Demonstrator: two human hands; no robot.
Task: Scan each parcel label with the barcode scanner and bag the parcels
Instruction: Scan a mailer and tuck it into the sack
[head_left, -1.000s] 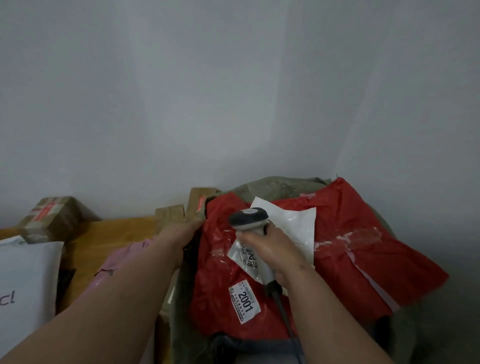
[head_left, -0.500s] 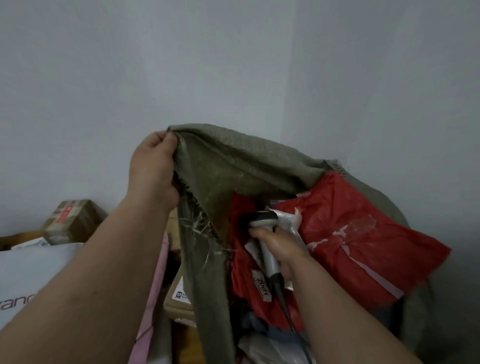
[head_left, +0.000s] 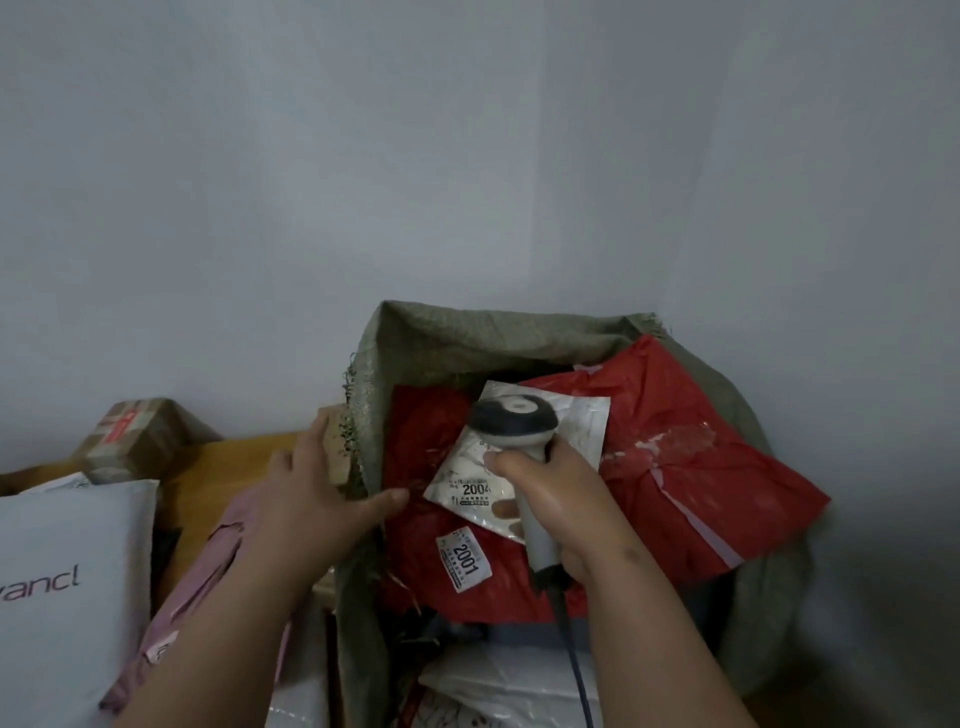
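Note:
A green woven sack (head_left: 457, 338) stands open in the corner. Inside it lies a big red parcel (head_left: 685, 467) with a label reading 2001 (head_left: 464, 558). On top of that rests a small white packet (head_left: 519, 462) labelled 2004. My right hand (head_left: 566, 499) grips the grey barcode scanner (head_left: 514, 421) by its handle, right over the white packet; its cable runs down along my forearm. My left hand (head_left: 317, 493) is at the sack's left edge with fingers spread and the thumb toward the red parcel, holding nothing.
A wooden table (head_left: 223, 467) on the left carries a taped cardboard box (head_left: 135, 436), a white mailer (head_left: 67, 587) with purple lettering and a pink mailer (head_left: 208, 566). More white parcels (head_left: 498, 680) lie at the sack's front. Grey walls close the corner.
My left hand has let go of the sack's rim, which it had lifted high, and dropped to the sack's left edge. The rim has sunk back. The white packet lies flatter under the scanner.

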